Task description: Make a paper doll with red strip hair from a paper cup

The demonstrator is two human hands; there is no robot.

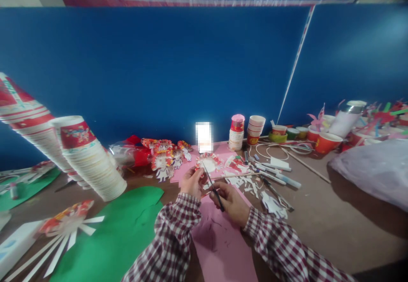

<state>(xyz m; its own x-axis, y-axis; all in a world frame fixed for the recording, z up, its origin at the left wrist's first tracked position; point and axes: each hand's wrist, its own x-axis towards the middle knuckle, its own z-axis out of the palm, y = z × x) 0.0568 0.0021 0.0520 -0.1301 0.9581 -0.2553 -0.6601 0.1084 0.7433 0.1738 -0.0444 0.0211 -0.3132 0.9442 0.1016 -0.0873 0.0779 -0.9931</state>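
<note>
My left hand [193, 182] pinches the edge of a paper cutout [210, 163] with a pale middle and a red and orange patterned rim. My right hand [231, 201] is closed round the dark handles of a pair of scissors [217, 197]. Their blades point up and to the left, against or just in front of the cutout; whether they cut into it I cannot tell. Both hands are above a sheet of pink paper [223, 239] with dark marks on it. White paper scraps [250, 186] lie just right of the cutout.
Stacked paper cups [92, 163] lean at the left, beside green paper [124, 218] and a cup cut into strips [68, 224]. Finished-looking figures [164, 167] lie behind my left hand. Pens [274, 175], cup stacks [236, 133] and a plastic bag [372, 167] are at the right.
</note>
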